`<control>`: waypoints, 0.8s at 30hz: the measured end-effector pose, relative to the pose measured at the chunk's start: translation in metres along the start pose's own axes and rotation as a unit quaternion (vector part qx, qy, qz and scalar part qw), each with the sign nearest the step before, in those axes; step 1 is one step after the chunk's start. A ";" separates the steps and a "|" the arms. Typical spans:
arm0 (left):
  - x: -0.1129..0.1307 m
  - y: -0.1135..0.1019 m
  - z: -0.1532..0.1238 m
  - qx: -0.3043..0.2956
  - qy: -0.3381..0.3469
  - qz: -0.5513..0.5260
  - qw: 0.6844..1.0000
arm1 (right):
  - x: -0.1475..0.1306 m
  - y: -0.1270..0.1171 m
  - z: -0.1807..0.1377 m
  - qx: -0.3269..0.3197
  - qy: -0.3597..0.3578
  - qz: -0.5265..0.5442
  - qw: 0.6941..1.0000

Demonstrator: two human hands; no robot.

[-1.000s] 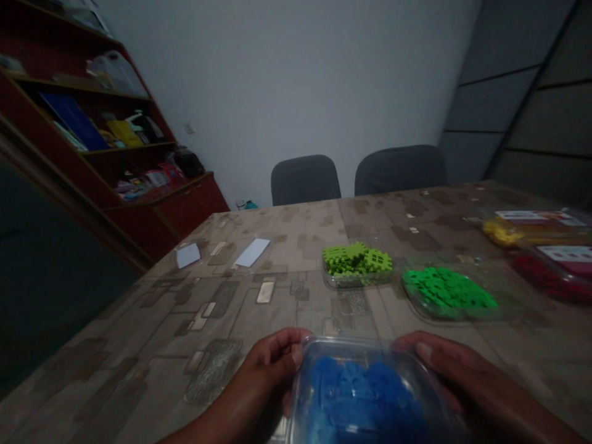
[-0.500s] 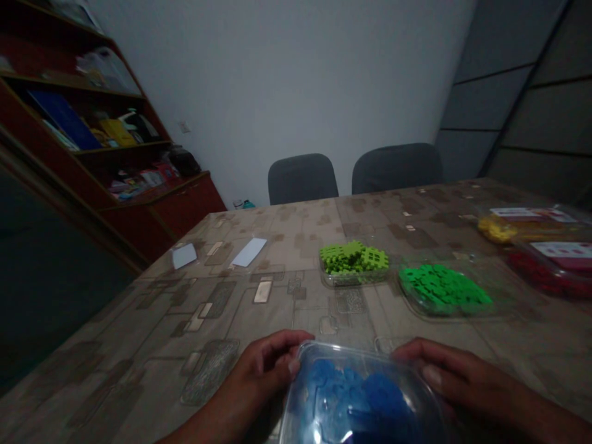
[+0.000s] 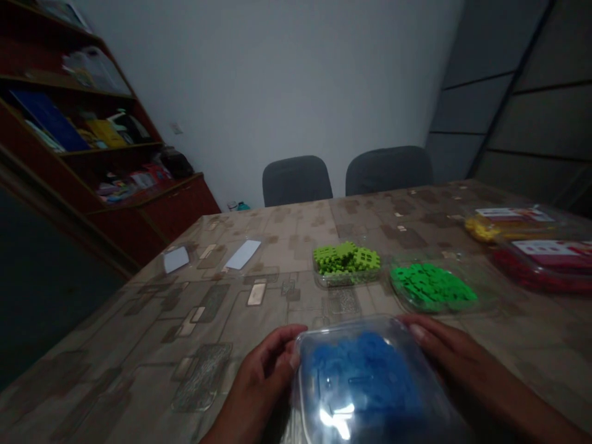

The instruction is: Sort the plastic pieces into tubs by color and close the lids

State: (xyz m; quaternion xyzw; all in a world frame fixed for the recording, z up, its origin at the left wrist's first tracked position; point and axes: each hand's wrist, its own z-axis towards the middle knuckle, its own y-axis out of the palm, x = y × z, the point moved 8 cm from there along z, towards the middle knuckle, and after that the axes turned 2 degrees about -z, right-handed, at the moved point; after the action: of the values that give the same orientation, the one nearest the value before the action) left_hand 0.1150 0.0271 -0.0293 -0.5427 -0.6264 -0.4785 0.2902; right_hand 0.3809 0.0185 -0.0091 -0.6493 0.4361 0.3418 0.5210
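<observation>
A clear plastic box of blue pieces sits at the table's near edge, its lid glinting. My left hand grips its left side with curled fingers. My right hand is wrapped round its right side, thumb on the far corner. Beyond the box stand an open tray of lime-green pieces and an open tray of bright green pieces.
Closed boxes of yellow pieces and red pieces lie at the right. Two clear lids rest on the patterned table at the left. Two grey chairs stand at the far side, a red shelf unit at the left.
The blue box has risen and tilted toward me between both hands, so more of its lid shows. The view has shifted slightly left.
</observation>
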 end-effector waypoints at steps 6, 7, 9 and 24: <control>-0.003 -0.010 0.001 -0.021 -0.004 0.034 0.999 | -0.004 -0.003 -0.009 0.022 -0.065 -0.063 0.996; -0.003 -0.011 0.000 -0.018 -0.005 0.033 0.999 | -0.004 -0.001 -0.010 0.014 -0.062 -0.065 0.996; -0.005 -0.011 -0.002 -0.013 -0.015 0.032 0.999 | -0.005 0.002 -0.011 0.012 -0.058 -0.067 0.996; -0.003 -0.003 0.003 -0.010 -0.008 0.021 1.000 | -0.019 -0.004 -0.001 0.005 -0.087 -0.174 0.981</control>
State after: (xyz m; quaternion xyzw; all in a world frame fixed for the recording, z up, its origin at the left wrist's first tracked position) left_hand 0.1137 0.0285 -0.0334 -0.5621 -0.6125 -0.4744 0.2895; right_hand 0.3774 0.0215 0.0102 -0.6806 0.2708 0.2992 0.6115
